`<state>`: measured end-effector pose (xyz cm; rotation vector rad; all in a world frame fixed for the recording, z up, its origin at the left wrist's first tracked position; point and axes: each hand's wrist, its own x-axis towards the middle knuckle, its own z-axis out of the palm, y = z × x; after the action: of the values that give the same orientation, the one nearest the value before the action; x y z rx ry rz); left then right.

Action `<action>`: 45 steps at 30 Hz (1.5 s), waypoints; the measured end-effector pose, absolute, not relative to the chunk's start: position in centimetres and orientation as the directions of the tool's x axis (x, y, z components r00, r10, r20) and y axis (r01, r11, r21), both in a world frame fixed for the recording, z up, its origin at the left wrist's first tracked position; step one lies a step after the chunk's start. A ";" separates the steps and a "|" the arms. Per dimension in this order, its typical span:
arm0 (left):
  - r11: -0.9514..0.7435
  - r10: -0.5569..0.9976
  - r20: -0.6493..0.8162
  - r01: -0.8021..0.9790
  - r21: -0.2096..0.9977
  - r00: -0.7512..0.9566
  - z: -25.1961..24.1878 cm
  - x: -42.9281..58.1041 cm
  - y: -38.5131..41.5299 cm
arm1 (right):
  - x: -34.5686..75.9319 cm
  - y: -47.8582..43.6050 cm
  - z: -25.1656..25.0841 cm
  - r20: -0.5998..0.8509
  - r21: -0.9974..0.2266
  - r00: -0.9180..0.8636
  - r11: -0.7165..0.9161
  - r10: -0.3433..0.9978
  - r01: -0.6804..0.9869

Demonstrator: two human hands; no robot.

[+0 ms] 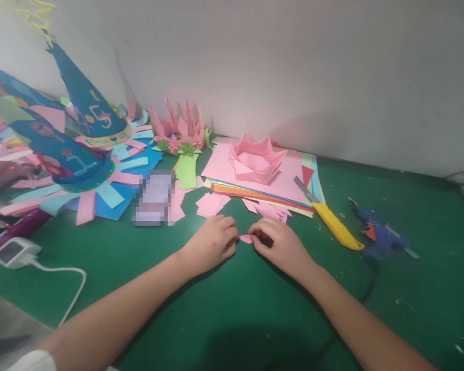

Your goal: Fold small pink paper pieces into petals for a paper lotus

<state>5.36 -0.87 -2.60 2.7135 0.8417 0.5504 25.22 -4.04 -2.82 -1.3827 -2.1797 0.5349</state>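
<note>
Both my hands rest on the green table (pixel 232 309), fingers curled and pinched together. My left hand (pixel 213 243) and my right hand (pixel 279 245) meet on a small pink paper piece (pixel 246 238), each gripping one end of it just above the table. Most of the piece is hidden by my fingertips. A few cut pink paper squares (pixel 211 203) lie just beyond my hands.
A stack of coloured paper (pixel 263 180) carries a folded pink paper lotus (pixel 256 159). To the right lie a yellow utility knife (pixel 334 224) and a blue glue gun (pixel 379 234). Paper flowers (pixel 180 134) and blue cone hats (pixel 85 103) crowd the left. A white charger (pixel 13 251) sits front left.
</note>
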 end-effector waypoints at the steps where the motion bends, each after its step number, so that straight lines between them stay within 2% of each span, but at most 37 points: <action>1: -0.798 0.591 0.286 0.494 0.344 0.755 -2.7 5.5 -0.9 | 25.2 -4.0 -2.8 0.195 -0.577 -0.353 0.398 0.915 0.714; 11: -0.803 0.569 0.295 0.440 0.402 0.768 -3.3 5.8 -1.0 | 25.1 -4.1 -2.7 0.218 -0.557 -0.362 0.420 0.906 0.717; 20: -0.828 0.543 0.244 0.465 0.313 0.804 -2.8 6.0 -1.0 | 25.6 -3.9 -2.0 0.243 -0.352 -0.522 0.576 0.818 0.738; 31: -0.805 0.574 0.233 0.490 0.334 0.785 -2.8 5.9 -0.9 | 25.2 -4.3 -1.8 0.262 -0.265 -0.467 0.529 0.844 0.806; 33: -0.801 0.575 0.235 0.481 0.356 0.784 -2.9 5.9 -0.9 | 25.4 -4.3 -2.0 0.288 -0.299 -0.440 0.516 0.851 0.803; 36: -0.793 0.578 0.235 0.471 0.386 0.781 -2.9 5.9 -0.9 | 25.7 -4.2 -2.4 0.340 -0.423 -0.412 0.529 0.845 0.736; 39: -0.804 0.571 0.243 0.474 0.360 0.784 -3.0 6.0 -0.8 | 25.9 -4.1 -2.7 0.333 -0.515 -0.471 0.576 0.817 0.635; 41: -0.820 0.556 0.261 0.470 0.326 0.789 -3.1 6.1 -0.8 | 26.0 -4.0 -2.9 0.309 -0.529 -0.524 0.601 0.794 0.599; 45: -0.840 0.533 0.292 0.455 0.296 0.794 -3.2 6.1 -0.8 | 26.0 -4.0 -3.0 0.312 -0.483 -0.539 0.619 0.782 0.619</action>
<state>6.05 -0.81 -3.18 2.7726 0.7726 0.5439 25.99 -4.03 -3.00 -1.1026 -2.3413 0.4329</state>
